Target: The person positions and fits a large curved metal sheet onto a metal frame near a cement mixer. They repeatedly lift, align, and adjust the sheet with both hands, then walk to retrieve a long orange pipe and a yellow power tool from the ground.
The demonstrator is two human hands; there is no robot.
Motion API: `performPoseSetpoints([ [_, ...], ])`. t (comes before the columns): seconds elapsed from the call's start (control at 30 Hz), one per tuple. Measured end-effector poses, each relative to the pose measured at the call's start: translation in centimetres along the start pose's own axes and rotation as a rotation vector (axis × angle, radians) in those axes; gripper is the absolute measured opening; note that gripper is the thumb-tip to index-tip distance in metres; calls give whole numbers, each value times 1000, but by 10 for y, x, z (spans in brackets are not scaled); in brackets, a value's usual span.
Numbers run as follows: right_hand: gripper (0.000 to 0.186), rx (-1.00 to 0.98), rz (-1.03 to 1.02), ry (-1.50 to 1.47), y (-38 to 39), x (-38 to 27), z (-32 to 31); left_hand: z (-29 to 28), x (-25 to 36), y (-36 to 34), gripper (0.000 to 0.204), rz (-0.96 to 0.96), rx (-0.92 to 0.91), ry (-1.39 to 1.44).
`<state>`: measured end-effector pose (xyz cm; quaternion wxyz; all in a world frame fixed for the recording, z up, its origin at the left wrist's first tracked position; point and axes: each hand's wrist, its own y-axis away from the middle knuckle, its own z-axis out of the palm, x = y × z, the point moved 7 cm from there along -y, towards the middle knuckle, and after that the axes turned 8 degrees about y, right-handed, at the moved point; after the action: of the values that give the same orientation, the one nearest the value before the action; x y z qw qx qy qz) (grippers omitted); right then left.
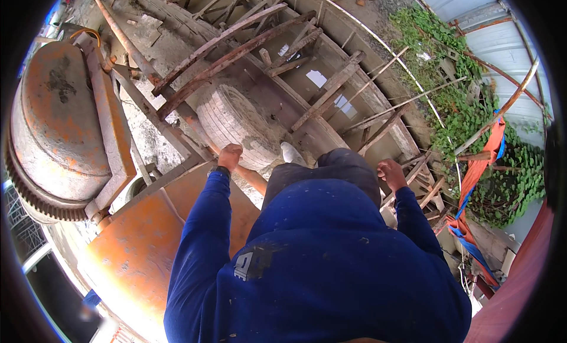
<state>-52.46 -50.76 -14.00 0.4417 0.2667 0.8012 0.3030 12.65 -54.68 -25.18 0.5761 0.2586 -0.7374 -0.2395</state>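
Left hand (230,156) is closed around a rusty orange pipe handle (251,179) of the cement mixer, just beside the mixer's worn, cement-caked tyre (233,121). Right hand (390,173) is curled into a loose fist, empty, hanging in the air near rough wooden battens (331,89), touching nothing. Judged step: bracing on or steadying the handle while standing against the machine; any next move would need a firm pull or push on that pipe with sure footing. Orange metal hopper (142,242) sits below the left sleeve, flaky paint. Round rusted drum (56,116) with a toothed ring at far left. Concrete floor, green creeper (472,116) at right.
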Motion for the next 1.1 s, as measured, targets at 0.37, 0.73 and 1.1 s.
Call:
performPoseSetpoints([
  [0.37,22,-31,-437,362,-71,-96,22,-73,0,-39,24,642,172,-931],
  [0.73,16,-320,-485,727,-199,-191,35,-65,-41,-90,72,-122,577,-152],
  [1.1,15,-460,-259,557,-313,-253,45,-45,-38,-103,104,-437,714,-116],
])
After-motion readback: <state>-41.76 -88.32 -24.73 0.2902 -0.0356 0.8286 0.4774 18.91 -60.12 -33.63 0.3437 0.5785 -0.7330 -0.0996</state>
